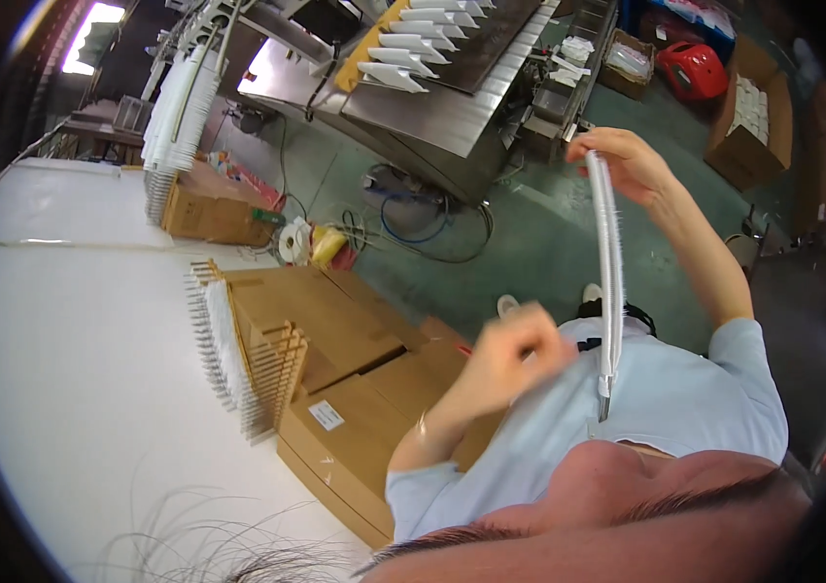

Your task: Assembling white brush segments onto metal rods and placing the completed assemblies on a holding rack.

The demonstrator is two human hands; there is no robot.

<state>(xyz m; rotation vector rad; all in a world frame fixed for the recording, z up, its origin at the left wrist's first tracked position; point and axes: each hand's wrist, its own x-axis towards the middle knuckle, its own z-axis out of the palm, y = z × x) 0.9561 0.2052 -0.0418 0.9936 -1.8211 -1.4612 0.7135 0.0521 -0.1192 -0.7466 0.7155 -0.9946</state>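
Raised at the right, my right hand [629, 163] pinches the upper end of a long, narrow white fuzzy strip [609, 262]. The strip hangs nearly straight down in front of my light blue shirt, and a small metallic-looking tip shows at its lower end. To the left of the strip's lower half is my left hand [515, 358], apart from it and blurred by motion. Its fingers are curled closed; whether anything is inside them is hidden.
Left of me, cardboard boxes [335, 325] stand beside a white table [92, 379] carrying a wooden peg rack [272, 379] with white pieces. Ahead is a steel machine [413, 126] with white folded pieces on top. An open carton [753, 126] and red container [693, 70] are far right.
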